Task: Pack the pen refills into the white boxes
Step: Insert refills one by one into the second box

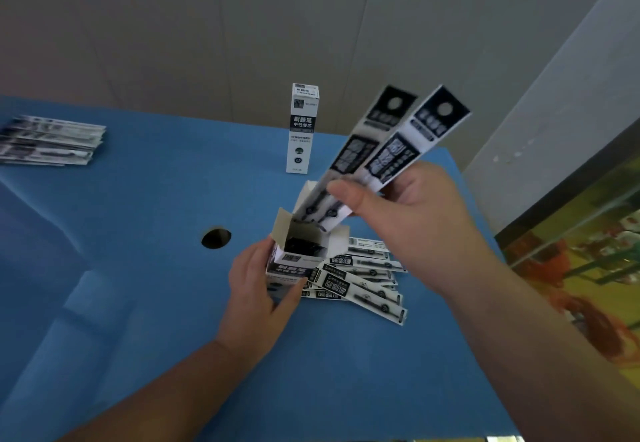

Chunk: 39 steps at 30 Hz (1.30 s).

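Right hand [398,206] pinches two packaged pen refills [377,157] between thumb and curled fingers, gripping near mid-length. Their long axis slants steeply, header cards up and away, lower ends down-left, just at the mouth of the open white box [298,251]. Left hand [256,289] wraps that box and holds it upright on the blue table [138,268], flaps splayed. Box mouth lies below and left of the right grip, so the coming move looks like a slide along the refills' own length. More refills [367,286] lie heaped just beside the box; a closed box [302,130] stands farther back.
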{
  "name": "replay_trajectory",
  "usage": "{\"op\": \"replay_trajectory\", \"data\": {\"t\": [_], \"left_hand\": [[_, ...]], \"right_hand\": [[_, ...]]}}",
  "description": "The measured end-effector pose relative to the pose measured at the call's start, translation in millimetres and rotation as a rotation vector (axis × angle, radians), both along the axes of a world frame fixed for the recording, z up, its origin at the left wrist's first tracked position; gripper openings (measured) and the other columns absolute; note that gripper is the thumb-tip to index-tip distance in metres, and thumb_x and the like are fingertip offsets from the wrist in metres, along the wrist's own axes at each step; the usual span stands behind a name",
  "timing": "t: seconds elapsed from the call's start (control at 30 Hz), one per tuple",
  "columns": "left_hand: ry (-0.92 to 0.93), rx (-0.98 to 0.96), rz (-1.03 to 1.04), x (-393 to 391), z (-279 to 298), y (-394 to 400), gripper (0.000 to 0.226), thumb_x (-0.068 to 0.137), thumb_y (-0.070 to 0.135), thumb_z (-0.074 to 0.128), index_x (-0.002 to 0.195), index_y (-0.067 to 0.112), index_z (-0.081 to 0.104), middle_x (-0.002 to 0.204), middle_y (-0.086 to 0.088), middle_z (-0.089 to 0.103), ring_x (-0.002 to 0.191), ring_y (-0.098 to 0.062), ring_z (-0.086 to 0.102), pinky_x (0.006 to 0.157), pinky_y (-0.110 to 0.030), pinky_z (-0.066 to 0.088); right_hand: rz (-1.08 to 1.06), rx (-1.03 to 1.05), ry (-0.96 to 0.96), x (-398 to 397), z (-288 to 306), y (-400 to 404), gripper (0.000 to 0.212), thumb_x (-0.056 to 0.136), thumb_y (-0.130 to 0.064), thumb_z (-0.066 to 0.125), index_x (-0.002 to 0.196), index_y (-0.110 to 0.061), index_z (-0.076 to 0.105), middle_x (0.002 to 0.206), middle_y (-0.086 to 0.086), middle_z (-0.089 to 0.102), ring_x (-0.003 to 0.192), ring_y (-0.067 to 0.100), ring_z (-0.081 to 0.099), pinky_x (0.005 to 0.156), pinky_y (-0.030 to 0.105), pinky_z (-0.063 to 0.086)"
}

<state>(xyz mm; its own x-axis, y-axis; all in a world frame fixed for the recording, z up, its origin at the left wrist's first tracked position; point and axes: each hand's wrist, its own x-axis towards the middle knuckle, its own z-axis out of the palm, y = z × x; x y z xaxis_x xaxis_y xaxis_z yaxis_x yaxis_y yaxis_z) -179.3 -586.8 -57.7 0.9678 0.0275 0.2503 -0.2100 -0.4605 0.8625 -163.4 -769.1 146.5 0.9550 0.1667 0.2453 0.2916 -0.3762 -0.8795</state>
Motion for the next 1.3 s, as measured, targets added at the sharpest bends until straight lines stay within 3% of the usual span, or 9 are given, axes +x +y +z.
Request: {"op": "replay_trajectory", "data": {"t": [0.07,0.13,0.33,0.5,0.7,0.77,0.93,1.17,1.3], "left_hand": [[0.011,0.017,-0.003,0.1,0.8,-0.2,0.062,0.094,0.043,0.068,0.137,0.000,0.055,0.132,-0.012,0.052,0.128,-0.031,0.048,0.107,-0.058,0.047],[0.027,0.022,-0.011,-0.5,2.3,-0.1,0.067,0.089,0.044,0.067,0.137,-0.001,0.055,0.131,-0.015,0.052,0.128,-0.032,0.047,0.107,-0.060,0.046],[0.048,-0.034,0.011,-1.4,7.8,0.3,0.071,0.087,0.042,0.067,0.142,-0.001,0.053,0.136,-0.015,0.052,0.133,-0.029,0.045,0.112,-0.055,0.043],[0.047,-0.025,0.015,-1.0,8.4,-0.7,0.071,0.087,0.042,0.067,0.141,-0.001,0.052,0.134,-0.015,0.052,0.130,-0.030,0.046,0.109,-0.056,0.045],[0.026,0.034,0.014,-1.1,4.1,-0.5,0.062,0.092,0.037,0.071,0.136,-0.003,0.055,0.130,-0.015,0.054,0.126,-0.030,0.048,0.107,-0.057,0.045],[0.027,0.036,0.025,-0.9,4.0,-0.4,0.062,0.091,0.037,0.071,0.135,-0.004,0.056,0.129,-0.016,0.054,0.125,-0.031,0.048,0.107,-0.057,0.045],[-0.015,0.073,0.012,-1.9,3.3,-2.2,0.061,0.090,0.029,0.073,0.139,-0.003,0.055,0.133,-0.015,0.055,0.127,-0.031,0.048,0.110,-0.055,0.044],[0.044,0.031,0.014,-1.4,3.2,0.1,0.056,0.094,0.026,0.075,0.138,-0.002,0.055,0.132,-0.015,0.054,0.128,-0.029,0.047,0.108,-0.056,0.044],[-0.021,0.058,0.001,-0.9,3.7,-0.8,0.057,0.093,0.030,0.074,0.137,-0.003,0.056,0.131,-0.016,0.056,0.126,-0.028,0.048,0.107,-0.059,0.045]], "right_hand": [[0.011,-0.129,-0.007,1.4,-1.3,4.2,0.009,0.090,-0.029,0.075,0.083,-0.035,0.075,0.054,-0.036,0.058,0.051,-0.015,0.057,0.048,0.001,0.037],[0.033,-0.232,0.034,3.2,-2.1,9.3,0.004,0.089,-0.032,0.076,0.086,-0.032,0.076,0.061,-0.032,0.064,0.050,-0.013,0.055,0.046,0.003,0.036],[0.001,-0.193,0.076,5.3,-2.6,7.4,0.037,0.079,-0.038,0.083,0.113,-0.041,0.069,0.098,-0.020,0.067,0.083,-0.001,0.064,0.075,0.023,0.054],[0.128,-0.398,0.020,4.9,-2.8,10.0,0.025,0.086,-0.030,0.079,0.109,-0.036,0.075,0.097,-0.021,0.069,0.085,-0.005,0.062,0.074,0.010,0.046],[0.122,-0.748,-0.105,6.9,-5.5,20.7,0.016,0.096,-0.030,0.065,0.104,-0.033,0.078,0.096,-0.012,0.074,0.093,0.006,0.059,0.082,0.026,0.046],[0.100,-0.890,-0.101,6.3,-4.9,25.1,0.019,0.097,-0.038,0.058,0.104,-0.040,0.075,0.094,-0.011,0.072,0.092,0.013,0.062,0.076,0.036,0.051],[0.054,-1.153,-0.093,11.0,-4.7,40.8,0.021,0.093,-0.026,0.056,0.104,-0.035,0.072,0.074,-0.007,0.060,0.072,0.021,0.060,0.049,0.025,0.039],[0.028,-1.248,-0.130,5.3,-2.2,50.6,0.015,0.090,-0.021,0.065,0.098,-0.032,0.068,0.076,-0.006,0.060,0.069,0.021,0.059,0.044,0.024,0.024],[0.074,-1.197,0.055,13.0,-2.8,43.7,0.022,0.092,-0.014,0.053,0.103,-0.025,0.068,0.074,-0.003,0.059,0.058,0.018,0.057,0.046,0.025,0.037]]}}
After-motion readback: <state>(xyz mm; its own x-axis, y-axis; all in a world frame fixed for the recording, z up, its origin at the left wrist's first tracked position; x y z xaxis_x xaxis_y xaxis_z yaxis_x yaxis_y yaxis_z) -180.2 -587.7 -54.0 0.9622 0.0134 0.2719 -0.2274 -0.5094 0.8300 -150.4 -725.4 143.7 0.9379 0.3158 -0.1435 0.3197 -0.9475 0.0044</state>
